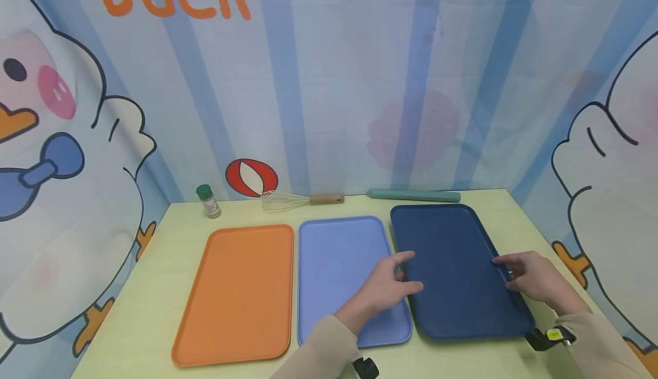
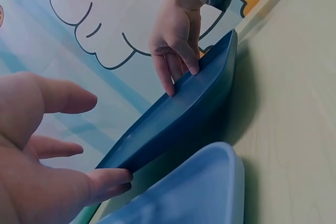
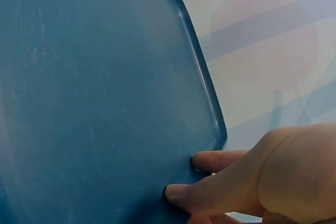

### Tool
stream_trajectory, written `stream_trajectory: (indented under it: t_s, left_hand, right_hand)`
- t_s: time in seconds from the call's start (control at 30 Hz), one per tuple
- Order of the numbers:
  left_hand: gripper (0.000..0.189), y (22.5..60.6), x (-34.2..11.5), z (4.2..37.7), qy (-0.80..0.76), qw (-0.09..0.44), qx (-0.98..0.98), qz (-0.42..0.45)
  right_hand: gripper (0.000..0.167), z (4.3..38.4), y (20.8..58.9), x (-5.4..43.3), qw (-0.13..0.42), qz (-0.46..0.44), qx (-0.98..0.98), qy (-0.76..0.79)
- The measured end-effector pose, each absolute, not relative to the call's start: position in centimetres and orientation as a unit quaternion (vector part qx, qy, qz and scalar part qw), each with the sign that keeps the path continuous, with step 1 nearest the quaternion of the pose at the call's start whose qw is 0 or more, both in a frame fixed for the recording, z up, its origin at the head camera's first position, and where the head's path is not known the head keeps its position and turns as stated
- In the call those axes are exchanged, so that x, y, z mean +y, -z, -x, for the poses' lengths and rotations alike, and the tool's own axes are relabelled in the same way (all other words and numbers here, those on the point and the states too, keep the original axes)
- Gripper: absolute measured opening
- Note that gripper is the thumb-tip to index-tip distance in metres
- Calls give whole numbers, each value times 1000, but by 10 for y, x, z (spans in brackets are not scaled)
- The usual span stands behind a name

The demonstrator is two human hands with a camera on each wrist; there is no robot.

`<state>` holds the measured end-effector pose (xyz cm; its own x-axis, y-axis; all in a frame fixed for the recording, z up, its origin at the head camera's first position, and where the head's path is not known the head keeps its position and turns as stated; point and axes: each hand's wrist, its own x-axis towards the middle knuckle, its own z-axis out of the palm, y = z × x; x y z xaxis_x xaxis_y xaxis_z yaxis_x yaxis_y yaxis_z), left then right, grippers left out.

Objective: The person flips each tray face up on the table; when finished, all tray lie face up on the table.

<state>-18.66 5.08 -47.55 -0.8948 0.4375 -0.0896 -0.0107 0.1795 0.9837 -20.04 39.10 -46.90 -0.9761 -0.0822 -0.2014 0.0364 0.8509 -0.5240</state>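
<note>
A dark blue tray (image 1: 454,270) is on the right of the pale table, tilted and partly raised off it. My right hand (image 1: 532,276) grips its right edge; in the right wrist view, two fingertips (image 3: 181,191) lie on its upper face. At the tray's left edge is my left hand (image 1: 382,285), thumb and index finger spread. The left wrist view shows lower fingers (image 2: 113,178) touching the tray's rim, while the thumb stays apart. Beneath the left hand lies a light blue tray (image 1: 341,270). An orange tray (image 1: 239,293) lies further left.
Along the back edge of the table (image 1: 139,316) stand a green-capped seasoning jar (image 1: 208,201), a whisk (image 1: 303,200) and a green rolling pin (image 1: 413,196). A curtain (image 1: 339,82) printed with ducks surrounds the table.
</note>
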Motion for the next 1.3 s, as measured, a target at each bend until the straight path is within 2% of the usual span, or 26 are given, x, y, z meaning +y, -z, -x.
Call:
stream_trajectory:
  t_s: [0.3,1.3]
  left_hand:
    - [70,472,59,183,-614,180,758,-128]
    - [75,470,76,184,-563,188,797,-113]
  right_hand:
    - [57,201,473,394,107,7,958,267]
    - [43,200,476,390,45,17,975,219]
